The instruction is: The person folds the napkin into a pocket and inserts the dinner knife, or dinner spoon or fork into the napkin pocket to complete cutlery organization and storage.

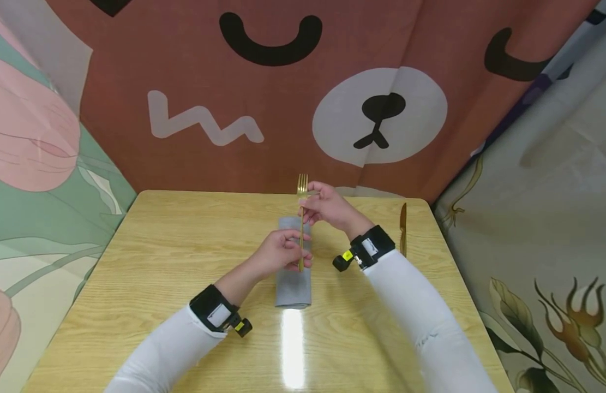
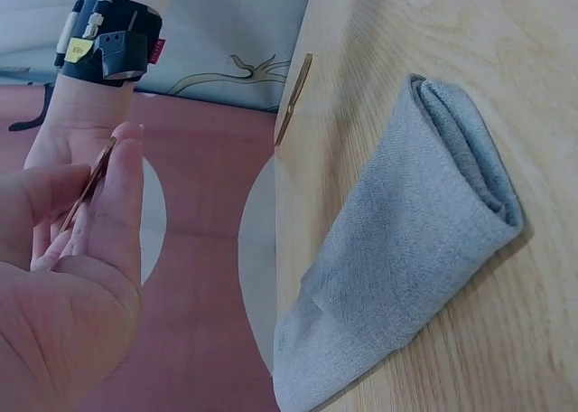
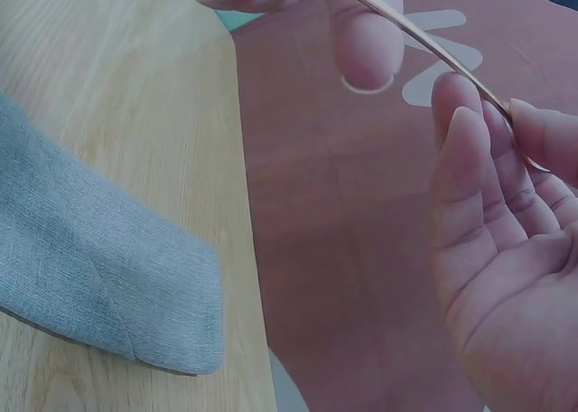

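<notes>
A gold fork (image 1: 302, 218) is held above the table with its tines pointing to the far side. My left hand (image 1: 278, 254) pinches the lower end of its handle. Nearer the tines, my right hand (image 1: 329, 207) pinches the fork between thumb and fingers. Beneath both hands lies a folded grey cloth napkin (image 1: 294, 289), set lengthwise on the table. The left wrist view shows the napkin (image 2: 406, 222) as a flat, layered roll, apart from the fork. In the right wrist view the thin handle (image 3: 424, 40) runs from one hand to the other.
A gold knife (image 1: 403, 229) lies on the wooden table (image 1: 185, 240) near its right edge, partly behind the right wrist. A brown printed curtain (image 1: 283, 109) hangs right behind the far edge. Patterned fabric (image 1: 528, 218) hangs along the right side.
</notes>
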Tool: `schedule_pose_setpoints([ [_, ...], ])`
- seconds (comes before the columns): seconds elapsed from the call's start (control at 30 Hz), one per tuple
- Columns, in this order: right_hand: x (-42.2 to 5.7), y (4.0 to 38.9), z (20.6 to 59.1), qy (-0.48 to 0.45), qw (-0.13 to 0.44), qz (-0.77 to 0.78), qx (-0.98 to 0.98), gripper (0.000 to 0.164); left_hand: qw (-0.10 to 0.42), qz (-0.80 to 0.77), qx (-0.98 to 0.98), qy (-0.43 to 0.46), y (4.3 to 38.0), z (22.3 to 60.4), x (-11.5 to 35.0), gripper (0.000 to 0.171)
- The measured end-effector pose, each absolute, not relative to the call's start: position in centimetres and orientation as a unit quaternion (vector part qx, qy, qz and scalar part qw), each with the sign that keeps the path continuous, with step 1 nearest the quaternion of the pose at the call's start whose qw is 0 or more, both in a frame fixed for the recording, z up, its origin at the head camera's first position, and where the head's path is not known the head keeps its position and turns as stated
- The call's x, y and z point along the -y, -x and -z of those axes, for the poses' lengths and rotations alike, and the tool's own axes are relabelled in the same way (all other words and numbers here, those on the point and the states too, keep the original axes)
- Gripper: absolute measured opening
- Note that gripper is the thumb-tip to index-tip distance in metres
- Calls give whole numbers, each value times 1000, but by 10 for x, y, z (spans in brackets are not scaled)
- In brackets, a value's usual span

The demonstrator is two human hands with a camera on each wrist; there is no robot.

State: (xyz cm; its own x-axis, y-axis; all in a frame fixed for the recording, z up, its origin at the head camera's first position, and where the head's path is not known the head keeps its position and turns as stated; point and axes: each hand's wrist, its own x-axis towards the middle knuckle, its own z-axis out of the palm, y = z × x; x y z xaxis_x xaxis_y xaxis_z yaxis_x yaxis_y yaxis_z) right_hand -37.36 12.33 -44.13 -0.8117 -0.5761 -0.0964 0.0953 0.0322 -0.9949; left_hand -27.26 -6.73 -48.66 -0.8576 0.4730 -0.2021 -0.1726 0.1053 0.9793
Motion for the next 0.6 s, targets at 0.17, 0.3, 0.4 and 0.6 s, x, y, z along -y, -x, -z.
schedule_pose_setpoints([
  [0.17,-123,375,442,170,238,676,-676,23,261,-662,-692,-123,271,490,70,36],
  [0.3,-124,377,443,166,231,676,-680,23,273,-662,-686,-132,268,494,72,36],
  [0.4,-124,378,445,166,231,677,-679,28,275,-661,-684,-137,266,497,72,35],
  [0.6,-124,379,448,173,238,680,-671,42,226,-605,-746,-160,258,501,72,36],
])
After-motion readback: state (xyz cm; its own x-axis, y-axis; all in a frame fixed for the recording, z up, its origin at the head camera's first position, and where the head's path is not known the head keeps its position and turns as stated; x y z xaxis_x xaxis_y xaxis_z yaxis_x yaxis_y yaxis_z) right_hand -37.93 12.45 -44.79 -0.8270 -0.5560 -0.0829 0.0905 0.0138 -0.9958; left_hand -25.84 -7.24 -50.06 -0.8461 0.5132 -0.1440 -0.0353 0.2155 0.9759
